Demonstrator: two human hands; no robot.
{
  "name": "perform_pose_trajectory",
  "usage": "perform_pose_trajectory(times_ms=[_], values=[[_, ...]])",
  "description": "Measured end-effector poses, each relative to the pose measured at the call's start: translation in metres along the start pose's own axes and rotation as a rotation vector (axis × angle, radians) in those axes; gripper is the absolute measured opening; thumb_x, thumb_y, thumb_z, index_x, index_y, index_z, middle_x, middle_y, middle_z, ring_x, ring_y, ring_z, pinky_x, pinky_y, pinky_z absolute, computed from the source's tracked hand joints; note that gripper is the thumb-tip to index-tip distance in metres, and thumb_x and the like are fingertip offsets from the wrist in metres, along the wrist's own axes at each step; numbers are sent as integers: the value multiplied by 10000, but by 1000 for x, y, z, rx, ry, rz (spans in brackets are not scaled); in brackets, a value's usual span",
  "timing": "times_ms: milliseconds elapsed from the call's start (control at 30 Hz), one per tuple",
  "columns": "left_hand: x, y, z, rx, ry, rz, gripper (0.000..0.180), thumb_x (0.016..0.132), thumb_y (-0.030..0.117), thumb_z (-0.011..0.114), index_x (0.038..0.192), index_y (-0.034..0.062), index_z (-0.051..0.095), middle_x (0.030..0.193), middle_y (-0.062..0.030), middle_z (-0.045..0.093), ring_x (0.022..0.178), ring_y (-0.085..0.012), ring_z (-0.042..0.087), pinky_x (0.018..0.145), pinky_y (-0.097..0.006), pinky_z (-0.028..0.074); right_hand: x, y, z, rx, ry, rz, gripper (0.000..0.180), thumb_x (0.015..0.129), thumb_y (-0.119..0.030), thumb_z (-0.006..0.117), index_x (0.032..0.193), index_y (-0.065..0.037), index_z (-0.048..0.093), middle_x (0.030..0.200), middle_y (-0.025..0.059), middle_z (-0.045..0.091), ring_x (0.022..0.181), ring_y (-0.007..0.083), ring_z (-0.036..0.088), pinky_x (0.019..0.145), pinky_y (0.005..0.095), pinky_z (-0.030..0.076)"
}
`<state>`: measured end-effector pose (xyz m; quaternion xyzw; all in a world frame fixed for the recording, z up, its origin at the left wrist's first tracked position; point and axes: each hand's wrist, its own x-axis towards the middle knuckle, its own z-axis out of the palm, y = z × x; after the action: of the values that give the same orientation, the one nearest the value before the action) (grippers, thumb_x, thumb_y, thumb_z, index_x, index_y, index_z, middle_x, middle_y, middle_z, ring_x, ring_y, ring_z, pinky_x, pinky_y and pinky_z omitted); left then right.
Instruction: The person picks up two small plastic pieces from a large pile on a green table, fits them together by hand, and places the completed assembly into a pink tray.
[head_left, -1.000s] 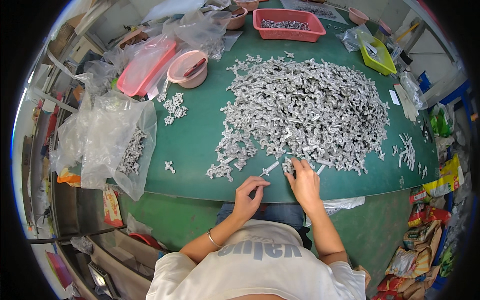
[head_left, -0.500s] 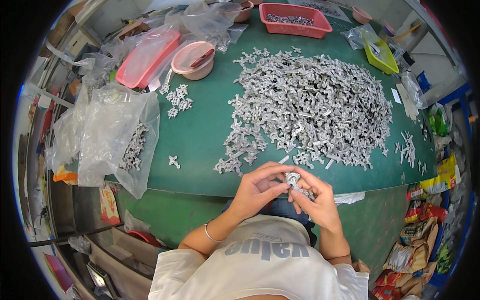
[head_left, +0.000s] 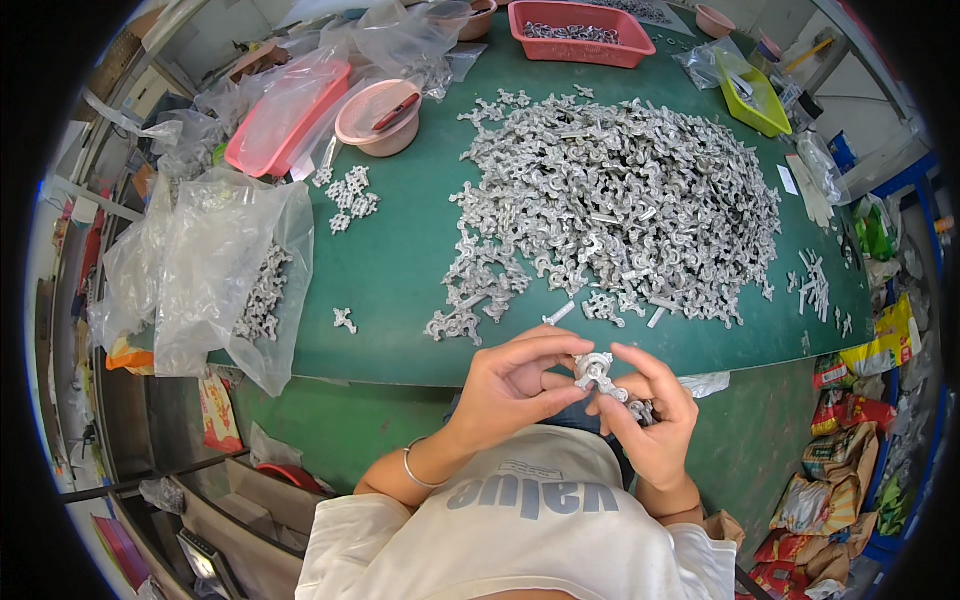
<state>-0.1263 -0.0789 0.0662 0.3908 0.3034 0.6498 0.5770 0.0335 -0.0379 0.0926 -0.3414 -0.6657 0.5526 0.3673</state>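
Observation:
Between my hands, just off the table's near edge, is a silver cast metal part (head_left: 595,367) with a rounded knob and short arms. My left hand (head_left: 512,388) pinches it from the left between thumb and fingers. From the other side the thumb and fingertips of my right hand (head_left: 657,418) meet its lower arm. More metal castings (head_left: 642,410) are tucked in the curled fingers of my right hand, partly hidden. Beyond my hands a large heap of similar castings (head_left: 630,210) covers much of the green table (head_left: 390,270).
At left, castings lie in a clear plastic bag (head_left: 215,270), and one loose casting (head_left: 344,320) lies nearby. A pink bowl (head_left: 377,125) carries a red-handled tool (head_left: 396,112). Farther back are a pink tray (head_left: 580,48) and a yellow-green tray (head_left: 752,105). Metal rods (head_left: 815,285) lie at right.
My hands have moved slightly apart and turned the casting, so more of it shows. The right hand has shifted right with the other castings. The whole view has shifted slightly.

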Motion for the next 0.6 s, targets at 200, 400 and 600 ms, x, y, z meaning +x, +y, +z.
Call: perform_pose_trajectory(times_ms=[200,400,600], values=[[-7,-2,-23,34,371,8,353,705,-73,612,1043,-45,515,961,-113,561,862,-175,561,752,-287,483,7,26,-8,137,80,91,345,729,8,598,1064,23,518,634,47,578,491,50,470,466,182,368],[-45,47,-200,41,1209,584,389,780,-44,543,1122,-118,373,1007,-163,511,881,-210,563,820,-269,498,26,90,-37,-463,216,99,353,704,-16,626,1044,-17,535,726,65,526,499,91,444,465,218,362],[-69,43,-254,598,1506,487,602,775,56,556,1288,-11,249,1287,-154,314,1143,-229,370,930,-334,325,43,108,-12,-943,85,41,360,690,-117,655,1034,-116,550,959,95,499,642,317,562,563,413,429]])
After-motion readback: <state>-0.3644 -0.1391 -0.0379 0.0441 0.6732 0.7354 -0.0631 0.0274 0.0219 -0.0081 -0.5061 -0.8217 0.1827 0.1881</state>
